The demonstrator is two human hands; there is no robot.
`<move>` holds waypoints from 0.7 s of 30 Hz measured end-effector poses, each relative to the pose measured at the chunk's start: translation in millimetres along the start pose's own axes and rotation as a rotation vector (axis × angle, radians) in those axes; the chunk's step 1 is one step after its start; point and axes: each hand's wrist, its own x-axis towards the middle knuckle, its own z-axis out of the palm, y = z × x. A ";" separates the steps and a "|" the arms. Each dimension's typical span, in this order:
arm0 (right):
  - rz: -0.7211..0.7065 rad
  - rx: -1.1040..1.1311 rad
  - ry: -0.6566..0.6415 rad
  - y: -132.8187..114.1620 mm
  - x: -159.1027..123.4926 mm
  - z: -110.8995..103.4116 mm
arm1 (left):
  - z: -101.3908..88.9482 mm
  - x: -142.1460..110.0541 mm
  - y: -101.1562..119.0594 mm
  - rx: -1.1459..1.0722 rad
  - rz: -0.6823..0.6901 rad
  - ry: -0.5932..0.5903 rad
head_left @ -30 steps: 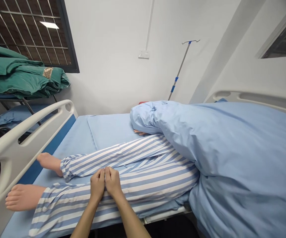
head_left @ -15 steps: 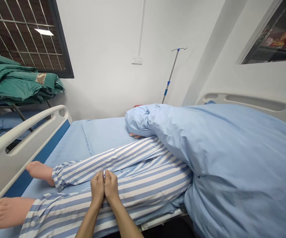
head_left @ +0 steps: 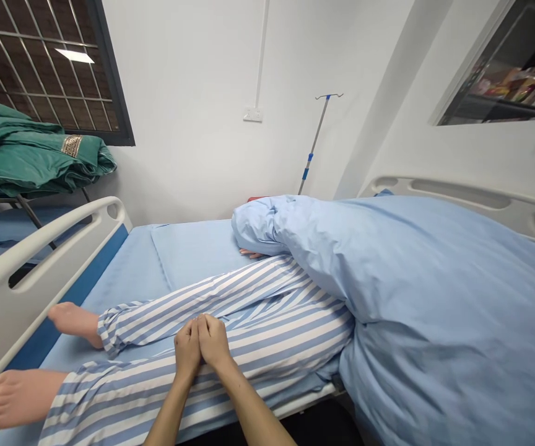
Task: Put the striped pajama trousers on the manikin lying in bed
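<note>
My left hand and my right hand lie side by side, backs up, on the striped trousers of a lying figure. Their fingertips meet over the nearer leg, and I cannot tell whether they pinch the cloth. The figure's smooth, manikin-like bare feet point towards the left rail. A pale blue blanket covers its upper body, and a hand of the figure shows beneath the blanket's fold.
The bed's blue sheet lies between the white side rail and the legs. Beyond stand an IV pole and a wall socket. Folded green cloth sits on a rack under a barred window.
My view has swung slightly, so the room shifts left and more of the shelf opening at upper right shows. My hands have slid slightly right and up the trouser leg.
</note>
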 end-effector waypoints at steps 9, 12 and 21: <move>0.001 0.046 -0.006 29.2 -7.4 -3.2 | 4.1 -3.8 4.4 0.106 0.052 -0.007; 0.018 0.121 0.001 33.9 -6.7 -4.2 | 6.3 -5.5 6.2 0.160 0.060 -0.038; 0.084 0.302 0.109 36.1 -4.3 -7.2 | 12.5 0.1 35.3 0.033 0.050 -0.228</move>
